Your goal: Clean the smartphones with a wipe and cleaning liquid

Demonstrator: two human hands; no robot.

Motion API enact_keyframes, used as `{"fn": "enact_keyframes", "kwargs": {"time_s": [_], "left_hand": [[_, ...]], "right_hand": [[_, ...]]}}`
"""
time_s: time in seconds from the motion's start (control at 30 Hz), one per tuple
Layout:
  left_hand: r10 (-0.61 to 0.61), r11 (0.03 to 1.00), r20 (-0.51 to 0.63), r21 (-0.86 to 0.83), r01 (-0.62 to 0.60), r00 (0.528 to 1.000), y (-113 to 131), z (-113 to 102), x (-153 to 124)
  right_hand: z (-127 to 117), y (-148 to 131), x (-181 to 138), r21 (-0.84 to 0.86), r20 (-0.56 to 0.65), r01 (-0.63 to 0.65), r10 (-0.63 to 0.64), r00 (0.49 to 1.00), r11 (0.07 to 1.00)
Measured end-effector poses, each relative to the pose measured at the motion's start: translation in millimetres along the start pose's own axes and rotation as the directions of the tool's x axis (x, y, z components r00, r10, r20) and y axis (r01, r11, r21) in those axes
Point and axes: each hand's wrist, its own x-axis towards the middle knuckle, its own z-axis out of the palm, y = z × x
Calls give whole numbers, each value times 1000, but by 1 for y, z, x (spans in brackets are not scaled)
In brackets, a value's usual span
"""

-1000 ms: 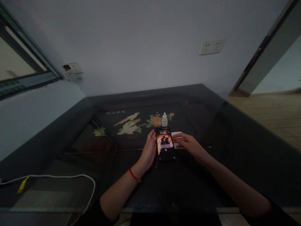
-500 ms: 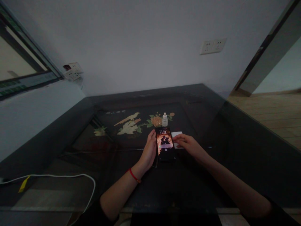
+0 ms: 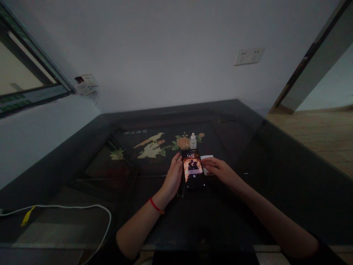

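A phone (image 3: 193, 169) with a lit screen lies on the dark glass table (image 3: 275, 176). My left hand (image 3: 174, 176), a red string on its wrist, curls against the phone's left edge and holds it. My right hand (image 3: 217, 170) rests on a small white cloth or pad (image 3: 206, 158) just right of the phone, its fingers bent down on it. A small white dropper bottle (image 3: 193, 141) stands upright just beyond the phone.
The table top bears a bird and flower inlay (image 3: 154, 141). A white cable (image 3: 82, 209) with a yellow tag loops across the near left. Wall sockets (image 3: 248, 56) sit on the back wall. A doorway and wooden floor (image 3: 317, 129) lie to the right.
My right hand has drawn slightly nearer the phone and covers more of the white cloth. The left hand and the phone stay put.
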Motion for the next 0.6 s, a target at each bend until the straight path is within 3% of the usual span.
{"fn": "enact_keyframes", "kwargs": {"time_s": [0.2, 0.33, 0.6], "left_hand": [[21, 999, 15, 27, -22, 1000, -3, -6, 3], [25, 998, -41, 63, -23, 999, 2, -7, 2], [-92, 993, -6, 69, 92, 996, 8, -6, -6]], "right_hand": [[-1, 4, 2, 2, -5, 15, -15, 1000, 1000], [-3, 5, 2, 1, -23, -1, 1, 1000, 1000], [-3, 5, 4, 9, -12, -24, 24, 1000, 1000]]}}
